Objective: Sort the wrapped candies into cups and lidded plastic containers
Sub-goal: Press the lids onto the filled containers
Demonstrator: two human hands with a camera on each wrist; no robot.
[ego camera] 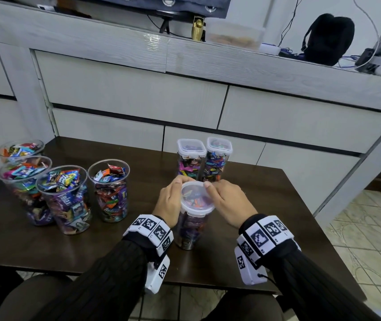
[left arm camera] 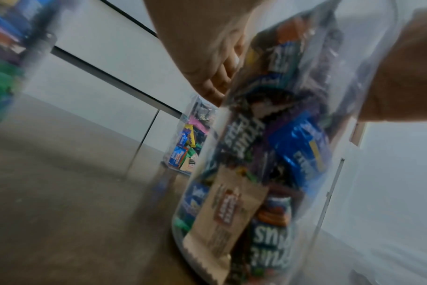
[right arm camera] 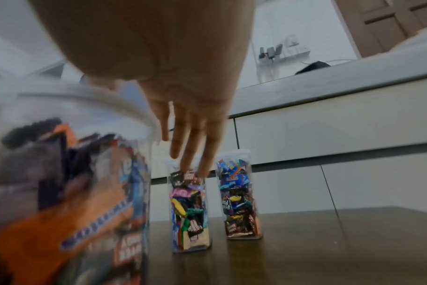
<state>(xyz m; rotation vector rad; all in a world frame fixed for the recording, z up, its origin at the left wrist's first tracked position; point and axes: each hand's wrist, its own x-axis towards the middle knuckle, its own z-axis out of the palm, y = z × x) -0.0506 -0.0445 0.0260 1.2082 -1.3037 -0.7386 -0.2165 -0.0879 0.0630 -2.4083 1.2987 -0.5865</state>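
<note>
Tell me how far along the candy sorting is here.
Nearly finished. Four open cups stand filled, two lidded containers sit closed at the back. In hand: left hand and right hand press the lid onto a third filled container. No loose candies visible.

left hand (ego camera: 169, 201): fingertips hidden behind the lid (ego camera: 196, 196) in head view | right hand (right arm camera: 159, 63): thumb hidden in right wrist view | jar (right arm camera: 68, 183): blurred, labels unreadable, cut by left edge | rear cup (ego camera: 20, 148): partly hidden behind nearer cup (ego camera: 25, 172) | backpack (ego camera: 328, 38): details too dark to tell
</note>
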